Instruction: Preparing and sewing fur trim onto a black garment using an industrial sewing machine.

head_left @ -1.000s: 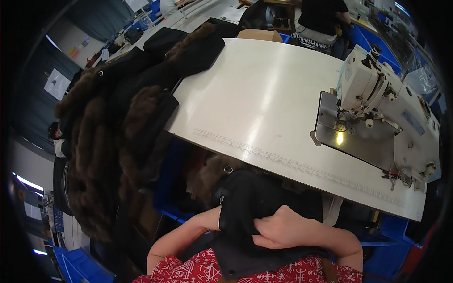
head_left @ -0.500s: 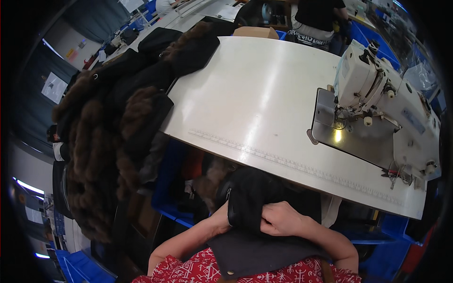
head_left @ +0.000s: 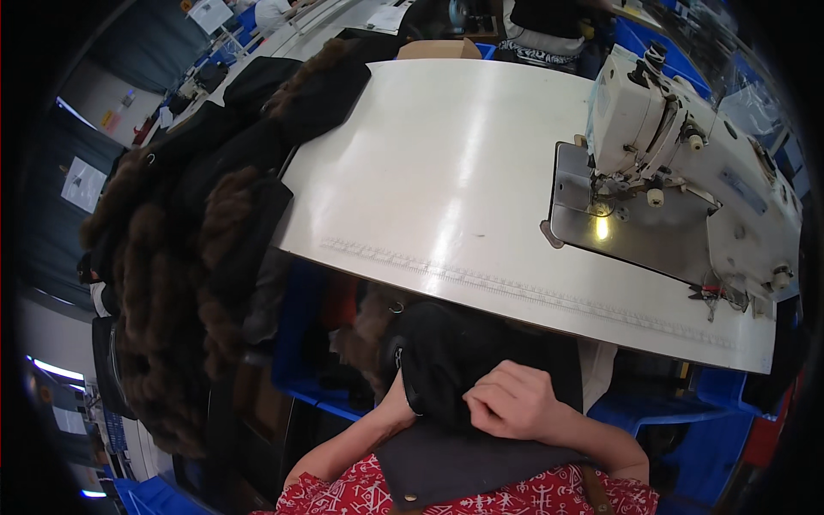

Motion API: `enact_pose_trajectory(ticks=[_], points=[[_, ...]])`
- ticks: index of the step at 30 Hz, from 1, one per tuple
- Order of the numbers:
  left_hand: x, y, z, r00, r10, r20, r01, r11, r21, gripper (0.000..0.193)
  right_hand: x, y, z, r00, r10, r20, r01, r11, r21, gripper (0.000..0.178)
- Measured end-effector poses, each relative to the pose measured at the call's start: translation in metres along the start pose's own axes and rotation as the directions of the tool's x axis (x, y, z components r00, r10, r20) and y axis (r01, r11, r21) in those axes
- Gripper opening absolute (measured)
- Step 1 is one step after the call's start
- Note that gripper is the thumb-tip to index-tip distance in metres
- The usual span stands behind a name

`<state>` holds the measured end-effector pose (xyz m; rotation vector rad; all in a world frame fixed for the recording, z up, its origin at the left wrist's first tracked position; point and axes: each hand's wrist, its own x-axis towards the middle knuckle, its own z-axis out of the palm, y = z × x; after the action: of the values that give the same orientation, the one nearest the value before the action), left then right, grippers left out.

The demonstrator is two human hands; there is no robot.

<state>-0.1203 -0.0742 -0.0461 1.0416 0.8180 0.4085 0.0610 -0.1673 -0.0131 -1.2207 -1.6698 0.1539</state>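
Note:
A black garment (head_left: pixel 442 348) with brown fur (head_left: pixel 367 330) at its left side lies across my lap, under the table's front edge. My left hand (head_left: pixel 398 403) reaches in behind a fold of it at the left, next to a metal zipper pull (head_left: pixel 398 354); the cloth hides its fingers. Over the garment's right part, my right hand (head_left: pixel 515 401) is closed, its fingers curled in and its knuckles up. Whatever it may pinch is hidden from view. A dark grey apron (head_left: pixel 481 463) covers my front below both hands.
The white sewing table (head_left: pixel 412 163) has a printed ruler scale along its near edge. On its right stands a sewing machine (head_left: pixel 652 137) with a lit lamp. Black fur-trimmed garments (head_left: pixel 172 257) are heaped at the left. A blue bin (head_left: pixel 296 378) sits below. A person (head_left: pixel 545 30) works beyond.
My right hand has turned and lifted a little off the cloth, its fingers still curled. My left hand stays in the garment. The whole view has shifted slightly.

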Motion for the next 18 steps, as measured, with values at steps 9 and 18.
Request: enact_pose_trajectory(ticks=[9, 18], points=[[0.015, 0.013, -0.011, 0.966, -0.146, 0.212, 0.107, 0.977, 0.186, 0.052, -0.006, 0.024, 0.003, 0.947, 0.271, 0.175, -0.28, 0.96, 0.027, 0.024], [0.004, 0.055, -0.013, 0.936, 0.169, 0.309, -0.299, 0.845, 0.444, 0.037, 0.057, -0.006, -0.037, 0.979, -0.123, 0.165, 0.117, 0.992, 0.049, 0.04]])
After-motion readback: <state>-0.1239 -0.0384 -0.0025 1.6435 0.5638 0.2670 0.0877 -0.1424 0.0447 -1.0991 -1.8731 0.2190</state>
